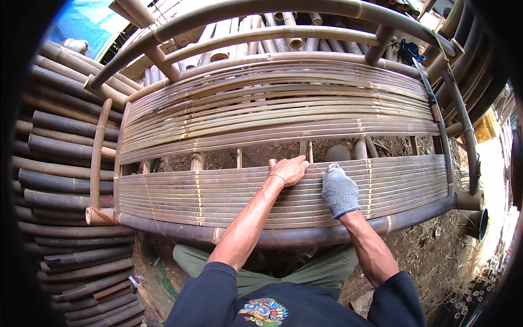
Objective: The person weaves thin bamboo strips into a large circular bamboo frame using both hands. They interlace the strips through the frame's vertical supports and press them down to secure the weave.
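Observation:
A bamboo bench (283, 237) lies across in front of me, its seat made of long, thin split-bamboo slats (158, 193). My bare left hand (289, 170), with a thin band at the wrist, lies on the far edge of the near slats, fingers stretched to the right. Right of it, my right hand (340, 191) wears a grey knitted glove with a blue cuff. Its fingers are curled closed near the same edge; what they hold is hidden. Thin reddish cord (154, 218) trails loosely over the slats. Pale lashings (198, 191) cross the near slats.
A gap showing crossbars (239, 158) and soil separates the near slats from the far slats (272, 103). Bamboo poles (65, 185) are stacked at the left, with more behind the backrest rail (245, 8). A blue tarp (81, 22) is at the far left.

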A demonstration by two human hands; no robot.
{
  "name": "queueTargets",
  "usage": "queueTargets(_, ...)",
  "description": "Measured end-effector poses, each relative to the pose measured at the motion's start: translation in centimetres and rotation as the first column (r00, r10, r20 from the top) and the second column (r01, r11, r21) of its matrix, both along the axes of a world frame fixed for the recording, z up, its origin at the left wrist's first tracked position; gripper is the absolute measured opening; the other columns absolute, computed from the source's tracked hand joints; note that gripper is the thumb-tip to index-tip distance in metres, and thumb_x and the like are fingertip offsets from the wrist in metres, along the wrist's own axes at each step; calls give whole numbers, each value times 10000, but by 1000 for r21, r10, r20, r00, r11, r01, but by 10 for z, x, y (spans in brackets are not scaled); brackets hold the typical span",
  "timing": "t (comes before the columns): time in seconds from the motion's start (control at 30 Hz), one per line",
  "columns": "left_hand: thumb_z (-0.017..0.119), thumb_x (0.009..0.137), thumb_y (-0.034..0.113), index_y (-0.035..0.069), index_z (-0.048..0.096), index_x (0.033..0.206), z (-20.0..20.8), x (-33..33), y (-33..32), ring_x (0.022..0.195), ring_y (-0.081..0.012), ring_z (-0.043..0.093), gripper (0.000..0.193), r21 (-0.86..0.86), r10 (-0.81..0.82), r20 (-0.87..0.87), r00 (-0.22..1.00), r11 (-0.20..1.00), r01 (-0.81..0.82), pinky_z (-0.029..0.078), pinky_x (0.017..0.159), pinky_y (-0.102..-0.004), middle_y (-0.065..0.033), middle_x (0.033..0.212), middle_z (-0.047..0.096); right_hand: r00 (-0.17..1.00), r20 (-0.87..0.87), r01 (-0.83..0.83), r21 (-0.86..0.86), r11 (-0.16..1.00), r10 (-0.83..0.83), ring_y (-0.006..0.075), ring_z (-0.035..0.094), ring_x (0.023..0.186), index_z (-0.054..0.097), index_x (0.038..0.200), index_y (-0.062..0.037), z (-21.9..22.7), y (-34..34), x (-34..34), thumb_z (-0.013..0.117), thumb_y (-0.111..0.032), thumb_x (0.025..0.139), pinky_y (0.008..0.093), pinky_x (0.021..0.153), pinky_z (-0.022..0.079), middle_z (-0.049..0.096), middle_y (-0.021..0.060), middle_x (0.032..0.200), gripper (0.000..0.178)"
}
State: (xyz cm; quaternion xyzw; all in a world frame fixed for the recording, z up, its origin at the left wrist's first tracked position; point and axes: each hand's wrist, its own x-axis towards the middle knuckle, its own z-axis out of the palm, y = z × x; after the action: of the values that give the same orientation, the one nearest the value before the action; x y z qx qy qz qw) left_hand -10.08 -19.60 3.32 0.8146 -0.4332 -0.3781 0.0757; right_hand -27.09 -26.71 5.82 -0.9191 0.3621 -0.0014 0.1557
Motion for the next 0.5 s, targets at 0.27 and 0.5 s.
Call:
queueTargets(0.27, 333, 1003, 411, 162, 502, 1388, -11, 7, 1, 1246, -403, 551, 488, -25, -55, -67, 996, 998, 53, 219, 1039, -717, -134, 1378, 584, 985, 172, -97, 579, 810, -5, 313, 679, 954, 727, 956, -17, 65, -14, -46, 631, -294, 934, 420, 831, 517, 706, 186, 950, 295)
queueTargets(0.5, 368, 989, 386, 131, 660, 1115, 1, -3, 0, 1186, -411, 575, 408, -63, -47, -76, 996, 997, 42, 244, 1033, -665, -141, 1238, 661, 501, 844, -501, 463, 731, -192, 157, 653, 736, 648, 1074, 14, 153, -43, -13, 581, -302, 991, 297, 663, 541, 721, 145, 1035, 333)
